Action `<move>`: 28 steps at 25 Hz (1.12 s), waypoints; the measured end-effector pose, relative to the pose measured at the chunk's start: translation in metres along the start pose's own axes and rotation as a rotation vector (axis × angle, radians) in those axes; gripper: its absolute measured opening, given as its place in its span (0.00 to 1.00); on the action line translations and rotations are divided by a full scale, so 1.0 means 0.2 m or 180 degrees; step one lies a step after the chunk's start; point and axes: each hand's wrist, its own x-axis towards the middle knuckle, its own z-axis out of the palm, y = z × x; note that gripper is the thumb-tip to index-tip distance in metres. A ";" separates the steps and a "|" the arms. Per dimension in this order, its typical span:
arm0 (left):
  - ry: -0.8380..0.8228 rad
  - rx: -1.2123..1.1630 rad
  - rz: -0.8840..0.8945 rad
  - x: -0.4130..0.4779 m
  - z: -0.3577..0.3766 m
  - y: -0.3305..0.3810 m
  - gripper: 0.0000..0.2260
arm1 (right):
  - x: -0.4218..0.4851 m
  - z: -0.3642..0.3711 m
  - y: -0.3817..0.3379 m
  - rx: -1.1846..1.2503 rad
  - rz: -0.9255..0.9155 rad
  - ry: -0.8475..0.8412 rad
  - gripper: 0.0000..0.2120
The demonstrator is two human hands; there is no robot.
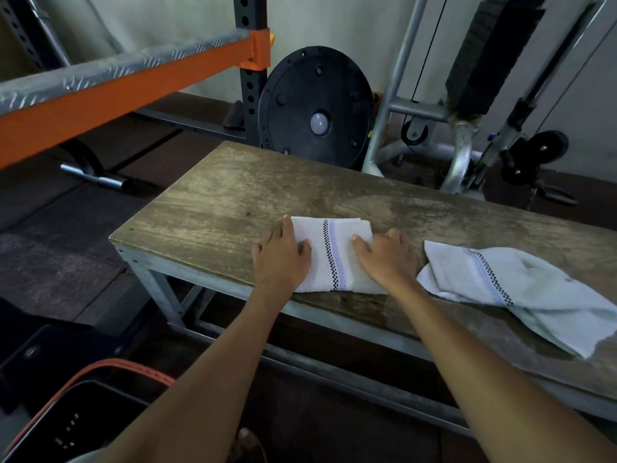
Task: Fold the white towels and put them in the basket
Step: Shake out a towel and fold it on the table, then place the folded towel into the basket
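Nearest to us, low at the left, we note the basket (127, 363): dark walls, an orange rim, standing on the floor beside the table and only partly in view. We cannot see anything inside it.

Both forearms reach forward over the near edge of the wooden table (233, 195), which has a grey metal frame. The left hand (282, 259) lies flat on the left edge of the folded towel (334, 255), fingers straight and together, thumb resting on the cloth. The right hand (384, 259) lies flat on the towel's right side, fingers extended, nothing gripped. Both hands press down; neither curls round the fabric.

The folded towel is white, a compact rectangle with a checked black and pale blue stripe running down its middle. It sits close to the table's near edge.

Just to the right, apart from the first, the second towel (521, 289) lies loose and rumpled on the table, with the same stripe, one corner reaching the near edge.

Beyond the table: a black weight plate (315, 101) upright against the wall, an orange beam (133, 85) of a rack at the left, a grey cable machine frame (400, 78) at the right.
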 end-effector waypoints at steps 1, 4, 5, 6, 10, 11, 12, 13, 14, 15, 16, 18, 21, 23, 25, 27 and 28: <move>-0.0112 -0.0107 -0.0094 0.00 -0.01 0.01 0.28 | -0.01 0.00 0.00 0.0006 0.0056 -0.0085 0.30; -0.0604 -0.0561 -0.0538 0.03 -0.02 0.04 0.29 | 0.00 -0.03 -0.02 0.0396 0.0406 -0.0428 0.26; -0.0684 -0.0579 -0.0629 0.04 -0.02 0.05 0.28 | 0.02 -0.02 -0.03 0.0617 0.0557 -0.0570 0.25; -0.0730 -0.0579 -0.0683 0.04 -0.02 0.05 0.26 | 0.02 -0.03 -0.04 0.0783 0.0662 -0.0698 0.25; -0.0620 -0.1177 -0.0761 -0.02 -0.06 0.09 0.16 | -0.03 -0.09 -0.04 0.1372 0.0649 -0.0888 0.15; -0.0611 -0.1511 -0.0806 -0.04 -0.08 0.11 0.14 | -0.05 -0.12 -0.04 0.1620 0.0636 -0.0922 0.10; -0.0610 -0.1835 -0.0852 -0.06 -0.11 0.12 0.13 | -0.07 -0.17 -0.04 0.1842 0.0646 -0.0939 0.08; -0.0626 -0.2097 -0.0862 -0.07 -0.16 0.14 0.13 | -0.11 -0.23 -0.04 0.2075 0.0696 -0.0920 0.08; -0.0669 -0.2303 -0.0867 -0.09 -0.21 0.15 0.12 | -0.13 -0.28 -0.04 0.2285 0.0766 -0.0859 0.10; -0.0715 -0.2530 -0.0870 -0.12 -0.27 0.15 0.12 | -0.15 -0.32 -0.03 0.2524 0.0849 -0.0783 0.13; -0.0769 -0.2765 -0.0884 -0.14 -0.34 0.17 0.13 | -0.18 -0.39 -0.05 0.2798 0.0882 -0.0727 0.17; -0.0809 -0.3132 -0.0901 -0.18 -0.48 0.21 0.13 | -0.22 -0.48 -0.06 0.3297 0.0828 -0.0716 0.28; -0.0607 -0.3382 -0.1013 -0.29 -0.72 0.33 0.12 | -0.34 -0.72 -0.11 0.3758 0.0739 -0.0752 0.33; -0.0457 -0.3616 -0.1115 -0.38 -0.86 0.39 0.13 | -0.48 -0.89 -0.17 0.3940 0.0603 -0.0753 0.22; -0.0265 -0.3744 -0.1151 -0.46 -0.96 0.42 0.14 | -0.57 -0.99 -0.22 0.3875 0.0513 -0.0669 0.17; 0.0029 -0.3748 -0.1044 -0.54 -1.05 0.40 0.12 | -0.63 -1.03 -0.27 0.3789 0.0357 -0.0648 0.16; 0.0195 -0.3729 -0.0962 -0.59 -1.08 0.37 0.11 | -0.67 -1.04 -0.30 0.3712 0.0263 -0.0672 0.15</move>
